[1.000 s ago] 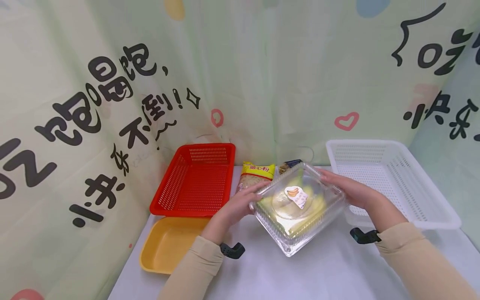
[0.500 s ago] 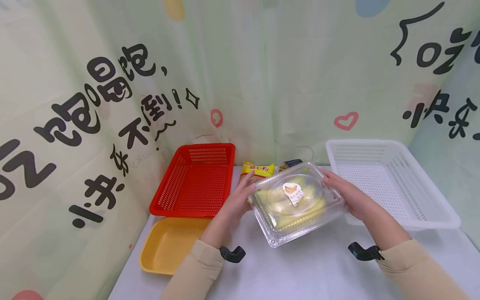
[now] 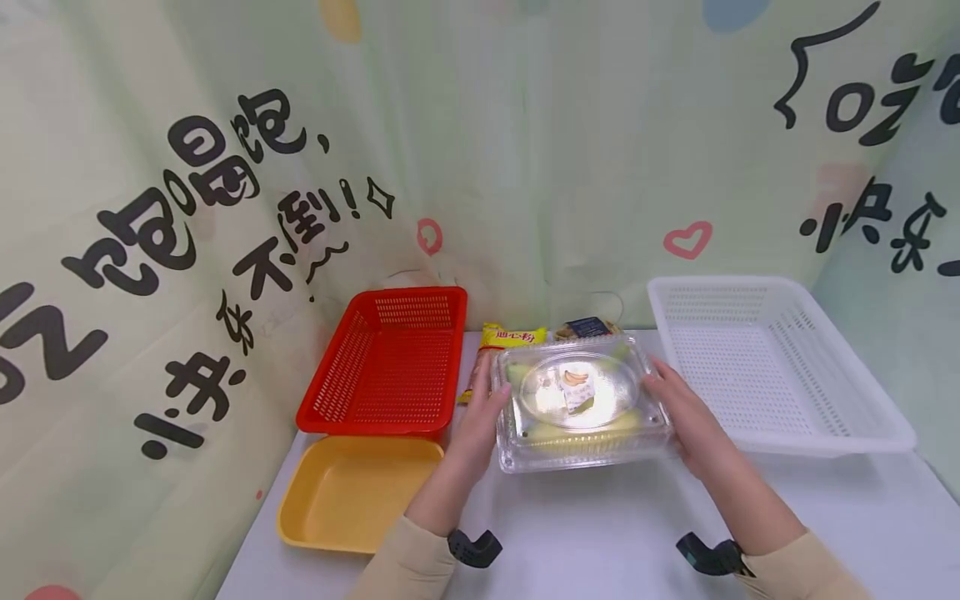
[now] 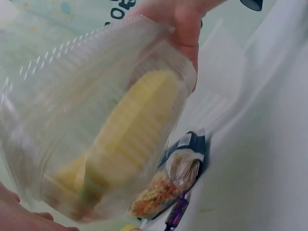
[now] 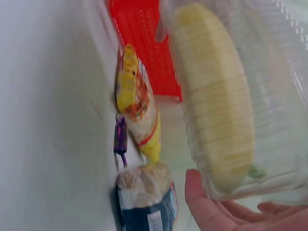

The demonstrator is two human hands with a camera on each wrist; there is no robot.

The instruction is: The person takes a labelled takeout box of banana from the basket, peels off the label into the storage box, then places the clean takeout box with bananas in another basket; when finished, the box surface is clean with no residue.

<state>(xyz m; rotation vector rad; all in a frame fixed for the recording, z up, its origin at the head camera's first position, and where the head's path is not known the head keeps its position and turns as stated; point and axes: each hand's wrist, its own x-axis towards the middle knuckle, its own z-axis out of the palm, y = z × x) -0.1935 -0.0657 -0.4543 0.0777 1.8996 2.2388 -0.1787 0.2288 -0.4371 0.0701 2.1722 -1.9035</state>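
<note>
Above the table, both hands hold a clear plastic clamshell box (image 3: 581, 440) of bananas, its lid bearing a banana-picture sticker (image 3: 577, 390). My left hand (image 3: 476, 429) grips the left end, thumb at the lid's edge; my right hand (image 3: 692, 421) grips the opposite end. Through the ribbed side, a yellow banana (image 4: 137, 122) shows in the left wrist view, with the right hand (image 4: 182, 30) at the box's far end. In the right wrist view, the right-hand fingers (image 5: 204, 207) support the box's lower end. The box appears closed.
Behind the box lie a yellow-topped macaroni bag (image 3: 516, 336), a dark-labelled food bag (image 3: 587, 327) and a small purple-wrapped item (image 5: 121, 137). A red basket (image 3: 378, 367) and yellow tray (image 3: 352, 500) stand left, a white basket (image 3: 757, 375) right. A printed curtain hangs behind.
The box has turned from a diagonal slant to nearly level with the table edge. My left hand has shifted its hold along the left end, and my right hand has come lower.
</note>
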